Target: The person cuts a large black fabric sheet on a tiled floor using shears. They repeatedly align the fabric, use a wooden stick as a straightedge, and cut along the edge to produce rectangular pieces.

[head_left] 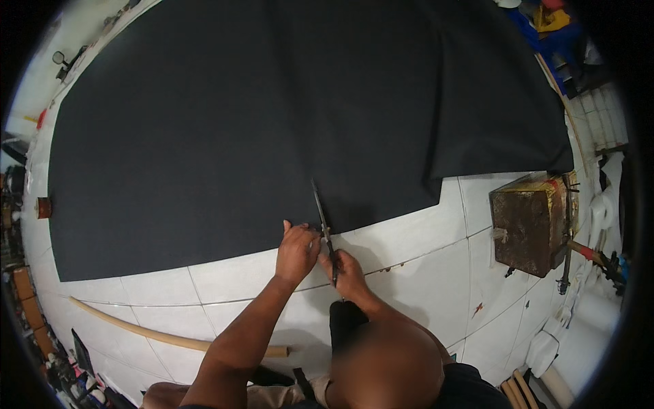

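Observation:
A large sheet of black material (204,150), cloth or leatherette, lies spread on the floor before me. My right hand (347,273) is closed round the handles of a pair of long dark scissors (320,208), at the sheet's near edge. Their blades point away from me over the black surface. Just left of the scissors, my left hand (298,252) grips the near edge of the sheet with bent fingers. Part of its grip is hidden under the hand.
White floor tiles (231,283) show along the near side. A curved wooden strip (150,334) lies at lower left. Right of the sheet stands a worn brown box-shaped block (521,228), with a red-banded tool (582,251) beside it. A small brown spool (43,207) touches the left edge.

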The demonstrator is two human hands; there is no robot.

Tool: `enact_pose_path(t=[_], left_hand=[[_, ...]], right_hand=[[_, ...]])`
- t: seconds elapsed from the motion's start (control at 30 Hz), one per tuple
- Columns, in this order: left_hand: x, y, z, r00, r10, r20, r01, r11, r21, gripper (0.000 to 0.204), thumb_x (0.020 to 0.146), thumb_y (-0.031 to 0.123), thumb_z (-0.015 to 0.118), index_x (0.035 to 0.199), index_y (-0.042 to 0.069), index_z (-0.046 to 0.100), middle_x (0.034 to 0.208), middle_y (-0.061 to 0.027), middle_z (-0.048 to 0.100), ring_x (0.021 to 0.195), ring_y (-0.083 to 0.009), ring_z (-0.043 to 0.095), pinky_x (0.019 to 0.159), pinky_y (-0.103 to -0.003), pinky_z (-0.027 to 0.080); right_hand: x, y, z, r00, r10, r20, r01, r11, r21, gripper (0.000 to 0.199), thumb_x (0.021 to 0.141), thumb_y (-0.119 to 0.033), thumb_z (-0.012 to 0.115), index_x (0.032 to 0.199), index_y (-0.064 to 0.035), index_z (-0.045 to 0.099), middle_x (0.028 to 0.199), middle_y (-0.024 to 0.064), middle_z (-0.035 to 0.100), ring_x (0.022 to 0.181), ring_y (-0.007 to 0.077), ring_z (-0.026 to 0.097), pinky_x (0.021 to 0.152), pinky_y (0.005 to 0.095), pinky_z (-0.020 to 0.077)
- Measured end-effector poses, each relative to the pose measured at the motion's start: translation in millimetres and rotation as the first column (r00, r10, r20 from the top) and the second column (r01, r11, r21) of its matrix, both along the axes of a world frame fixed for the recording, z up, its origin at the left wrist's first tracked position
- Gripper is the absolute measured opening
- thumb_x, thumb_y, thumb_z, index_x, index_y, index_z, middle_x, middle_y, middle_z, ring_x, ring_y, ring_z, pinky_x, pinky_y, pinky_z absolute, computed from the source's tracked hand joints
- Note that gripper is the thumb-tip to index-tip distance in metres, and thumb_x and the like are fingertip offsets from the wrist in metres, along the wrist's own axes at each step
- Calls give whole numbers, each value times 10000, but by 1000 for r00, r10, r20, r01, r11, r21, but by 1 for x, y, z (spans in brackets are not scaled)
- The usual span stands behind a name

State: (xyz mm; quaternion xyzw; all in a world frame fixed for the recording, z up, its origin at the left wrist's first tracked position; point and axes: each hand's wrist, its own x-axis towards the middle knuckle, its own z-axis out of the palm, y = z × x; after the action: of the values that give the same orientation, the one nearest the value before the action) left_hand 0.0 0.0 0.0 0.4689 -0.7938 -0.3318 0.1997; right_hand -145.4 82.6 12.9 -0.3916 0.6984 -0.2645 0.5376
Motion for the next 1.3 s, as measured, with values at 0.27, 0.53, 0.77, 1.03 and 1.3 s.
enact_pose_path(t=[0.27, 0.53, 0.77, 1.03, 1.3], left_hand=[[17, 8, 6, 978, -129, 166, 157, 973, -168, 314, 730, 64, 685, 1036, 37, 621, 1028, -132, 569, 1083, -341, 535, 1092, -558, 320], [9, 17, 28, 862, -123, 492, 240, 954, -181, 459, 799, 181, 610, 1227, 23, 561, 1236, -124, 566, 1196, -301, 512, 1043, -517, 376], [5, 20, 29, 857, -148, 494, 219, 972, -88, 557, 793, 161, 602, 1321, 14, 502, 1307, -173, 520, 1269, -354, 469, 1084, -518, 363], [8, 19, 33, 878, -135, 459, 194, 977, -85, 535, 791, 155, 591, 1293, -17, 519, 1284, -195, 538, 1225, -380, 500, 1067, -529, 381], [6, 15, 38, 885, -176, 431, 219, 974, -52, 547, 800, 173, 609, 1305, -15, 511, 1284, -200, 534, 1230, -386, 488, 1055, -529, 399]], right_hand=[[8, 17, -24, 998, -60, 9, 60, 994, -94, 454, 903, -473, 652, 746, -65, 532, 562, -11, 498, 497, 119, 488, 484, 290, 396], [4, -56, -14, 998, -58, -8, 57, 990, -130, 538, 907, -564, 593, 696, -75, 515, 533, 8, 490, 486, 117, 499, 464, 283, 409], [0, -122, -2, 992, -100, 74, 106, 991, -78, 511, 910, -529, 613, 678, -89, 495, 531, 5, 482, 460, 106, 478, 445, 274, 390], [-1, -129, 0, 990, -92, 109, 95, 995, -21, 549, 908, -560, 593, 714, -47, 558, 565, 32, 514, 523, 143, 499, 516, 330, 412], [-10, -240, 0, 991, -96, 95, 103, 992, -75, 529, 889, -569, 618, 666, -109, 481, 530, 1, 484, 445, 93, 466, 409, 268, 372]])
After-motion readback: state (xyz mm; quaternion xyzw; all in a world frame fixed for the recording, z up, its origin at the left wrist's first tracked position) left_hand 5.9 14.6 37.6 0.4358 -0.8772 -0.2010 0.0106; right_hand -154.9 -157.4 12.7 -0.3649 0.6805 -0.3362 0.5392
